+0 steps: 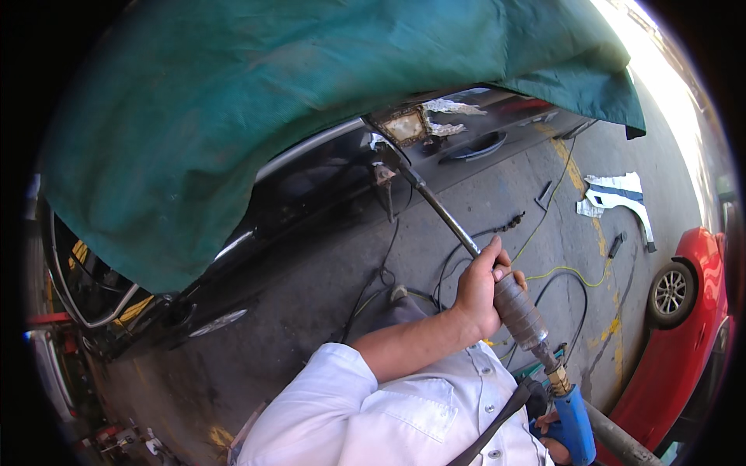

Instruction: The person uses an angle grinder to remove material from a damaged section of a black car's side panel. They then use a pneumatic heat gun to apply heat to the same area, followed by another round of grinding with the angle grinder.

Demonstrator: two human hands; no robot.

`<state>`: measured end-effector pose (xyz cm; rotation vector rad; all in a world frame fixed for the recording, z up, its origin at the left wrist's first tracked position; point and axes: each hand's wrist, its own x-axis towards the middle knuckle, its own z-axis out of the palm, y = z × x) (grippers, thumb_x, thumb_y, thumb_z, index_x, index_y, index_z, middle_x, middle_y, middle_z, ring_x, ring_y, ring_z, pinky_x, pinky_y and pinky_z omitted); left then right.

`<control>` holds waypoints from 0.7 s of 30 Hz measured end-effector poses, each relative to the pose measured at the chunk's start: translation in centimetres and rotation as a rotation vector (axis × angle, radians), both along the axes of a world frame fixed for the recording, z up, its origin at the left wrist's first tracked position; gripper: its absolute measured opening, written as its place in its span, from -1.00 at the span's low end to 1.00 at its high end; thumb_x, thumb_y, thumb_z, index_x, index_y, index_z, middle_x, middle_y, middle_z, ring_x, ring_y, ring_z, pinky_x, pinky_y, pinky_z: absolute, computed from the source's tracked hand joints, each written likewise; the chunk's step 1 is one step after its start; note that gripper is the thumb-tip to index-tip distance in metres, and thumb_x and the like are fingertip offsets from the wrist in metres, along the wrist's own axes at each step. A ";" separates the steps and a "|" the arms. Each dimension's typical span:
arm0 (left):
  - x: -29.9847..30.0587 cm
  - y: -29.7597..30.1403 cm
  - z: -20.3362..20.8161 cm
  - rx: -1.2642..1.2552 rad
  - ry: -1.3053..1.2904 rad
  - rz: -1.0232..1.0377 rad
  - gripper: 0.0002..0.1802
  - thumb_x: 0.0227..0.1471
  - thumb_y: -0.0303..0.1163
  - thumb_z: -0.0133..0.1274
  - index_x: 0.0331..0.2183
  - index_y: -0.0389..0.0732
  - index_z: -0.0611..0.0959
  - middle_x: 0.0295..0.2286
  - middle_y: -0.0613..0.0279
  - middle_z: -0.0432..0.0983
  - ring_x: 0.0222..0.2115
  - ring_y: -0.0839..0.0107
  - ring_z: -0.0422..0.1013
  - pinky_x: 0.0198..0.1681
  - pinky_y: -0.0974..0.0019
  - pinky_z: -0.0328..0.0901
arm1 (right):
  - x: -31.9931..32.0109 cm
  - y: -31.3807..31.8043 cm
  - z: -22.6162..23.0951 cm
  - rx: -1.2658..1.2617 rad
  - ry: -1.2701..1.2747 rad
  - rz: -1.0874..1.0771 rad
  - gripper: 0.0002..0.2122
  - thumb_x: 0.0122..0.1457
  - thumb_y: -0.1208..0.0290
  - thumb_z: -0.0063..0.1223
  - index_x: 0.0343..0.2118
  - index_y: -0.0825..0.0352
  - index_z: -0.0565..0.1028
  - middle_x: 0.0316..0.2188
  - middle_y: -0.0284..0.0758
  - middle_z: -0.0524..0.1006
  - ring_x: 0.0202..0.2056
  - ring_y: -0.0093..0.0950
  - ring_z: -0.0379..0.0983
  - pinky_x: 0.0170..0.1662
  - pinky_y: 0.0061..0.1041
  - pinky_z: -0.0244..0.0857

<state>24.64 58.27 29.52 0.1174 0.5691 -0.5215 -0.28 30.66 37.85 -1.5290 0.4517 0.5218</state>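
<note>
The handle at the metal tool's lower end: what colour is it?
The handle is blue; the head view shows it best.

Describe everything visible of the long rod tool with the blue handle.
The rod tool slants from the dark car to the picture's lower right: shiny metal shaft, worn grey ridged cylinder, brass-coloured fitting, blue handle. The left hand closes around the cylinder's upper end; the right hand, partly hidden, is at the handle. Whether its tip touches the car is unclear.
</note>
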 end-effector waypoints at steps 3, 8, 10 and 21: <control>0.0 0.2 0.0 -0.011 -0.016 -0.002 -0.63 0.24 -0.01 0.05 -0.49 0.00 0.40 -0.66 0.50 0.17 -0.44 0.40 0.42 -0.24 0.13 0.40 | 0.1 0.2 0.2 -0.008 0.008 -0.001 -0.34 -0.21 0.62 0.36 0.06 0.38 0.35 -0.23 -0.20 0.52 -0.22 -0.38 0.47 0.03 -0.22 0.35; -0.4 0.3 -0.4 -0.033 -0.044 0.011 -0.62 0.23 0.00 0.06 -0.49 0.00 0.41 -0.67 0.50 0.17 -0.45 0.39 0.42 -0.24 0.12 0.40 | -0.2 0.3 0.3 -0.021 0.015 0.003 -0.33 -0.20 0.62 0.36 0.07 0.37 0.33 -0.21 -0.19 0.52 -0.22 -0.38 0.47 0.04 -0.23 0.35; -0.5 0.3 -0.4 -0.020 -0.012 0.010 -0.62 0.23 0.00 0.06 -0.49 0.00 0.41 -0.67 0.50 0.17 -0.45 0.39 0.42 -0.24 0.12 0.40 | -0.4 0.3 0.3 -0.041 -0.001 0.015 -0.33 -0.19 0.61 0.35 0.08 0.36 0.32 -0.19 -0.18 0.51 -0.22 -0.38 0.47 0.04 -0.23 0.35; -0.7 0.2 -0.9 -0.020 0.003 0.018 -0.63 0.22 0.00 0.07 -0.49 0.00 0.42 -0.69 0.50 0.17 -0.47 0.38 0.42 -0.24 0.14 0.40 | -0.5 1.0 1.0 -0.066 0.005 -0.072 -0.31 -0.19 0.61 0.36 0.08 0.36 0.28 -0.21 -0.16 0.53 -0.22 -0.36 0.48 0.00 -0.24 0.37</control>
